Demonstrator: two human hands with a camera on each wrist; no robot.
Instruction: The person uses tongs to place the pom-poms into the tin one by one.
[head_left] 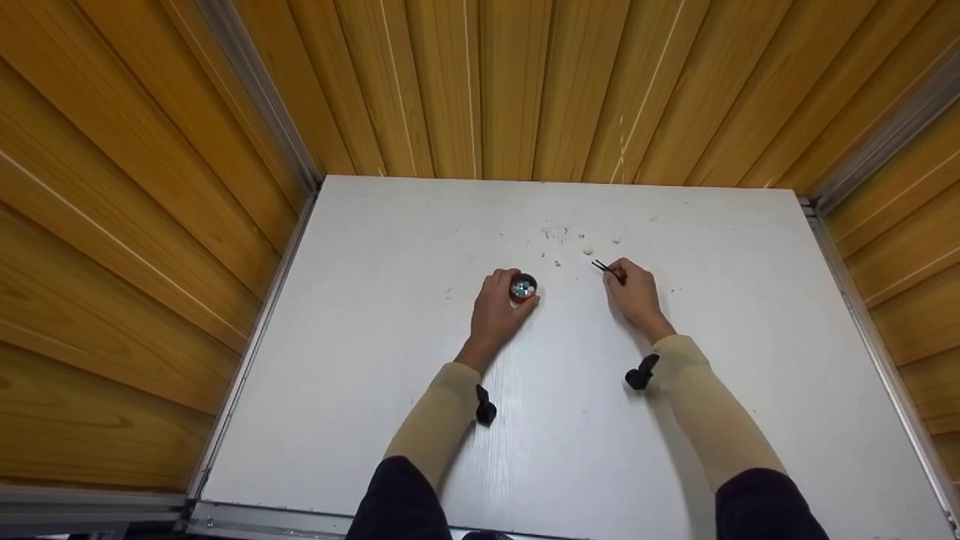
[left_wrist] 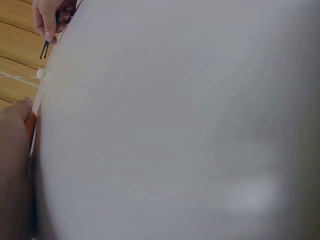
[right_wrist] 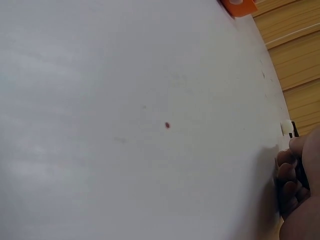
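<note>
My left hand [head_left: 495,309] grips a small round cup, with thumb and fingers around its sides. The cup [head_left: 523,287] has a dark rim and holds teal and white pieces; its outside shows orange [right_wrist: 241,7] in the right wrist view. Black tweezers [head_left: 601,265] are pinched in my right hand [head_left: 635,294], their two tips apart with nothing between them. Just beyond the tips, a small white ball [head_left: 588,250] lies on the table. The left wrist view also shows the white ball [left_wrist: 41,73] below the tweezers [left_wrist: 45,49].
The white table [head_left: 360,337] bears scattered dark specks and marks [head_left: 555,234] near its far side. A small reddish spot [right_wrist: 167,125] shows on its surface. Wood-look panels [head_left: 510,90] enclose the back and both sides, with metal rails along the edges.
</note>
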